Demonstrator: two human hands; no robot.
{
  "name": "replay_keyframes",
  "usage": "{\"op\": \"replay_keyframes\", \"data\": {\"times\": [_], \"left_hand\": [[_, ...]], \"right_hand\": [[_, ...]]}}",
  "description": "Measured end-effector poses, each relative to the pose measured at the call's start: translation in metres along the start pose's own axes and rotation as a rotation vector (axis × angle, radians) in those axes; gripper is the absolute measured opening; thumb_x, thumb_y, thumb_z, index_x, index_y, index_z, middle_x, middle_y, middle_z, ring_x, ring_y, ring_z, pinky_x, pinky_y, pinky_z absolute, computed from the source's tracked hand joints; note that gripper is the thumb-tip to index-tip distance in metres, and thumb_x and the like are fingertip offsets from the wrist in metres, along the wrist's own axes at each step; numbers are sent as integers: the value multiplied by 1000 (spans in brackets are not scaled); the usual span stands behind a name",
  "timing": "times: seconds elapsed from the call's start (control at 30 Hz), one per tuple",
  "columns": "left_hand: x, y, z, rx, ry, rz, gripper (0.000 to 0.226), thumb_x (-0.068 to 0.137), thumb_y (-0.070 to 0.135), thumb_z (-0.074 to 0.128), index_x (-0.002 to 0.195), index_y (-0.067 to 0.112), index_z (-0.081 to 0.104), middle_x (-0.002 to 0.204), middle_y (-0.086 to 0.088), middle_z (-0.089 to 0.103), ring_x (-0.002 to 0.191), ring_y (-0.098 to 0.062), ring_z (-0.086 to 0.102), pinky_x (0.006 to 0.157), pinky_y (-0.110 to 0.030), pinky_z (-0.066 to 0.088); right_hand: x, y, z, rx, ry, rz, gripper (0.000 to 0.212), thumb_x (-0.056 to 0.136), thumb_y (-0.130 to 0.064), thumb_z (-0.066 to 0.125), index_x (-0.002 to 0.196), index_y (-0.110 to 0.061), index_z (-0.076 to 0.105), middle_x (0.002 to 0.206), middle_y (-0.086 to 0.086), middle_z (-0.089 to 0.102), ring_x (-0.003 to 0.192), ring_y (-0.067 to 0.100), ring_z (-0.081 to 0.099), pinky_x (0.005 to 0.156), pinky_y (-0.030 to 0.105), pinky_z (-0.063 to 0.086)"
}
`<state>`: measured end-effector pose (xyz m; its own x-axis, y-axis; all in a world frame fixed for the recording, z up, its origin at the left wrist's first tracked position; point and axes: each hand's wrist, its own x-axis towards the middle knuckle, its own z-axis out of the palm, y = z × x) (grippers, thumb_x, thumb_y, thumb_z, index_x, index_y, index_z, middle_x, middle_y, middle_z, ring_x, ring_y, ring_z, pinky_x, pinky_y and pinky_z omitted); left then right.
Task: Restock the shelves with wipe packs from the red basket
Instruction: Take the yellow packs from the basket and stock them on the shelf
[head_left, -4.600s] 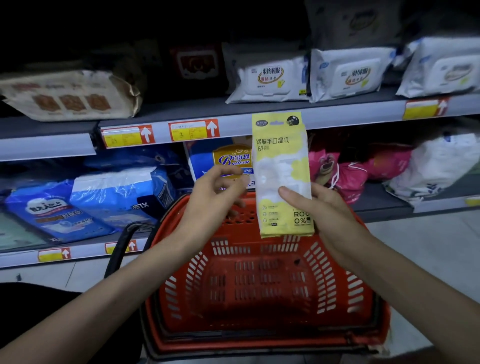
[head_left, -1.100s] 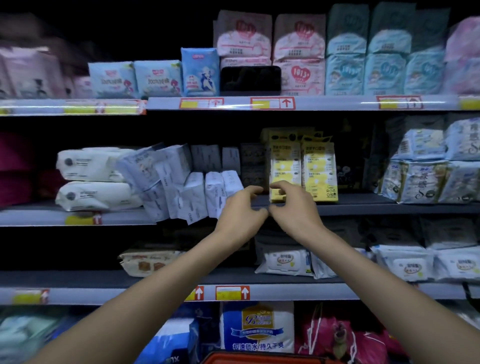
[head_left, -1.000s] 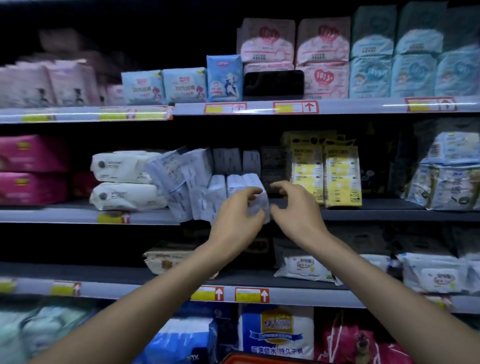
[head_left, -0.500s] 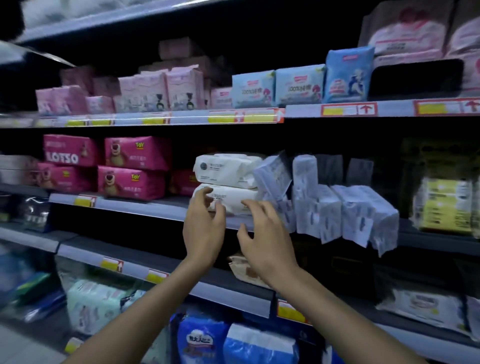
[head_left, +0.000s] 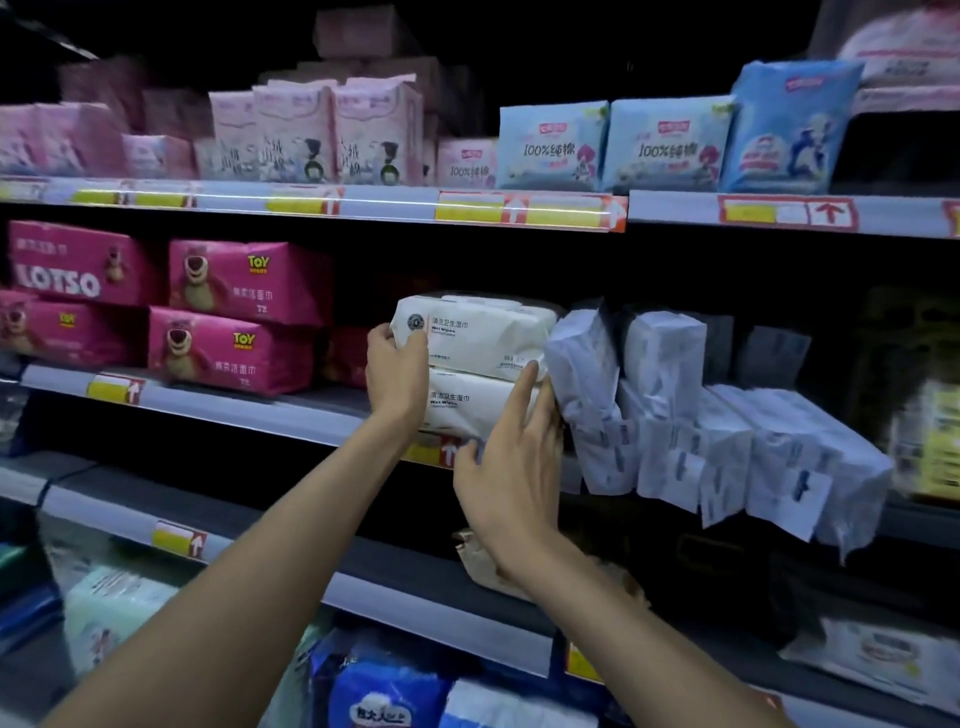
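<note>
On the far left of the middle shelf (head_left: 223, 405), pink packs (head_left: 234, 312) printed with a bear lay stacked two high, their fronts facing out. Above them, on the top shelf (head_left: 395, 208), stood pale pink packs (head_left: 332, 132), with light blue packs (head_left: 613, 145) further right. The left hand (head_left: 397, 371) reached up from the lower left and wrapped around the left end of the stack of two white wipe packs, its thumb and fingers curled against the upper pack (head_left: 478, 335) where it met the lower pack (head_left: 467, 410); the fingers were bent in a loose clasp, touching the wrapper, though whether they truly gripped or only steadied it could not be told. Those two packs lay flat, one on top of the other, at the front edge of the middle shelf, over a yellow price tag (head_left: 431, 449). The right hand (head_left: 511, 467) was spread open, palm toward the right end of the lower pack, fingertips (head_left: 530, 371) reaching to the seam between the two packs; it held nothing closed in it. Just beside that hand, a row of small white packets (head_left: 701, 415) stood leaning, spilling forward over the shelf edge. At the far right edge a yellow pack (head_left: 935, 441) showed, blurred. The red basket was out of view.
</note>
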<state>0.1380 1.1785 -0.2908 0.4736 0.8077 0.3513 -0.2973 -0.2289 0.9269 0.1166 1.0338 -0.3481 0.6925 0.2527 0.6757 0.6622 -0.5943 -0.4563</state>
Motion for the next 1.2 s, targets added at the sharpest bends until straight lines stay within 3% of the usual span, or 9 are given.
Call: {"op": "replay_keyframes", "data": {"times": [0.17, 0.23, 0.33, 0.43, 0.57, 0.67, 0.93, 1.1, 1.2], "left_hand": [[-11, -12, -8, -3, 3, 116, 46, 80, 29, 55, 125, 30, 55, 104, 20, 67, 105, -19, 67, 94, -51, 56], [-16, -18, -8, 101, 3, 194, 55, 87, 25, 51, 142, 26, 50, 121, 9, 67, 114, -22, 62, 103, -47, 50], [-30, -29, 4, 385, 26, 317, 72, 101, 24, 46, 166, 18, 14, 164, -11, 34, 147, -30, 37, 122, -50, 28], [-39, -46, 21, 563, 32, 434, 73, 109, 37, 37, 166, 17, -5, 172, -20, 3, 158, -33, 8, 129, -51, 4], [-21, -62, 35, 671, 59, 475, 78, 101, 54, 15, 165, 17, -12, 171, -23, -4, 159, -34, -1, 127, -53, -6], [-9, -64, 39, 700, 49, 495, 80, 98, 55, 8, 165, 17, -11, 171, -24, -5, 160, -33, -3, 126, -52, -11], [-18, -50, 22, 877, -46, 415, 78, 106, 53, 27, 166, 16, -7, 169, -28, -3, 158, -41, 5, 126, -58, 3], [-70, -25, 8, 887, -66, 495, 70, 107, 47, 39, 164, 12, 19, 168, -27, 9, 156, -41, 10, 126, -59, 9], [-123, -16, 12, 740, -132, 599, 69, 107, 51, 40, 163, 17, 19, 164, -22, 22, 151, -41, 25, 121, -58, 26]], "right_hand": [[11, 2, -3, 99, 10, 58, 100, 90, -20, 60, 163, -13, -8, 170, 9, 0, 155, 31, 13, 124, 42, 24], [10, 2, -3, 60, 13, 31, 99, 88, -17, 59, 163, -17, -6, 170, 11, -1, 154, 34, 15, 122, 45, 27], [7, 6, -2, -55, -21, -27, 97, 88, -10, 57, 163, -21, -5, 166, 17, -5, 150, 39, 20, 119, 46, 30], [6, 14, 1, -168, -71, -50, 103, 89, -7, 63, 163, -22, -7, 164, 23, -10, 150, 41, 19, 118, 45, 35], [11, 25, 16, -347, 41, -65, 110, 63, -2, 88, 158, -13, 34, 156, 34, 30, 125, 47, 56, 89, 44, 59], [17, 28, 21, -395, 80, -60, 103, 61, 2, 88, 153, -11, 44, 152, 34, 39, 117, 44, 63, 79, 41, 62], [9, 17, -10, -221, -142, -67, 92, 92, 5, 60, 163, -18, 6, 166, 20, -15, 151, 38, 19, 100, 38, 49], [-35, 25, -56, 36, -116, -227, 80, 90, 8, 54, 157, -29, 32, 169, 4, 5, 149, 27, 29, 102, 36, 50], [-58, 51, -88, 105, 19, -356, 71, 89, 4, 58, 150, -31, 47, 163, 2, 24, 138, 23, 46, 92, 35, 56]]}}
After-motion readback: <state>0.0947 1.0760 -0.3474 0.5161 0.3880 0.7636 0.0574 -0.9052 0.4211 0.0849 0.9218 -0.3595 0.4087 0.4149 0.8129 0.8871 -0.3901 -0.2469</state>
